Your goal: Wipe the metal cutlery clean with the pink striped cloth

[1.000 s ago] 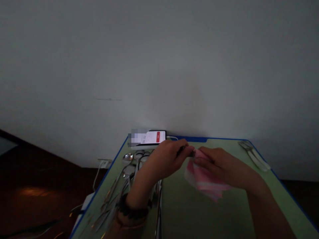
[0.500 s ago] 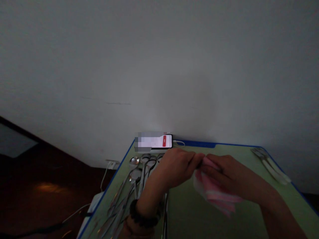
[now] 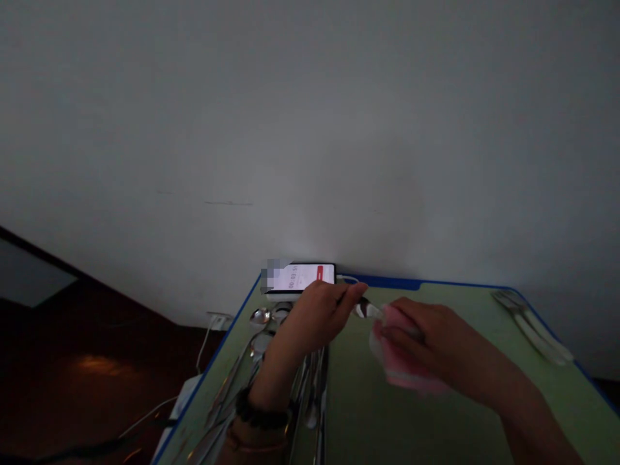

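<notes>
My left hand point(image 3: 323, 314), with a dark beaded bracelet at the wrist, pinches one end of a shiny metal spoon point(image 3: 367, 309). Its tip is hidden by my fingers. My right hand point(image 3: 426, 332) is closed on a pink and white cloth point(image 3: 404, 361), which is wrapped around the other end of the spoon. Both hands are raised over the middle of the green table point(image 3: 378, 420). Beneath my left forearm lie several metal spoons point(image 3: 260, 316) and other long cutlery, partly hidden by the arm.
A lit phone point(image 3: 305, 276) showing a timer leans at the table's back edge, with a white cable point(image 3: 347, 278) plugged in. Cutlery resembling forks point(image 3: 533, 326) lies at the right edge. A grey wall point(image 3: 310, 142) stands behind; a socket point(image 3: 219, 320) is on the left.
My left hand has moved left, away from my right hand, baring a length of spoon between them. The cloth has shifted slightly left and hangs more bunched.
</notes>
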`<action>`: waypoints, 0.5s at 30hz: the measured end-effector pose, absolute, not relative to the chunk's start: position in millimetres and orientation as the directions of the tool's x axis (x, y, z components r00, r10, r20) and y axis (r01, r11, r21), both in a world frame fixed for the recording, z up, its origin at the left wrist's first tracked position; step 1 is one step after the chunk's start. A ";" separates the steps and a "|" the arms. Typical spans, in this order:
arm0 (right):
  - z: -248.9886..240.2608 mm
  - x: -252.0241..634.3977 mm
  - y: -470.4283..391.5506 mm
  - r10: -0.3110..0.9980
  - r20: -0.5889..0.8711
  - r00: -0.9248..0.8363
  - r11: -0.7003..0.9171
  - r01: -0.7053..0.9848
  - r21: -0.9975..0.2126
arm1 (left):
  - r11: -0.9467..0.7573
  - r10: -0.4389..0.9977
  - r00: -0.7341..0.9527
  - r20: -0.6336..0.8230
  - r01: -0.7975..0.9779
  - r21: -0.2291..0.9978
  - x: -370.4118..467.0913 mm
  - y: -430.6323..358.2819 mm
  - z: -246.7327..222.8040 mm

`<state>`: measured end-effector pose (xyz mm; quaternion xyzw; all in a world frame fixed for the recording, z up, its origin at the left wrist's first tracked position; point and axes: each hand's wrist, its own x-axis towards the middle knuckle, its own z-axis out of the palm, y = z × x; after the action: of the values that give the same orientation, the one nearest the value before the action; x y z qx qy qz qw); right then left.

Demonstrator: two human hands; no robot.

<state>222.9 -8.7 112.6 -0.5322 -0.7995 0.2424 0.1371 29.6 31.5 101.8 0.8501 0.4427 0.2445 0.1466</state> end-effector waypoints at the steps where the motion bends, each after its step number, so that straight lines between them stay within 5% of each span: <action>1: 109.9 218.6 -8.5 0.916 -0.018 -0.401 0.335 0.790 -0.514 | -0.569 0.821 0.497 0.280 0.680 0.463 32.1 30.8 101.5; 9: 106.6 222.3 -5.7 0.910 0.130 -0.394 0.406 0.782 -0.473 | -0.572 0.806 0.543 0.238 0.608 0.550 42.9 24.2 104.9; 15: 116.9 232.1 -7.6 0.907 0.023 -0.421 0.362 0.749 -0.555 | -0.625 0.774 0.575 0.264 0.627 0.465 35.8 23.1 110.6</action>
<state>232.1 -7.6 116.9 -0.5120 -0.8085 0.2384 0.1652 35.8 23.1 110.6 0.8726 0.4015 0.2262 0.1622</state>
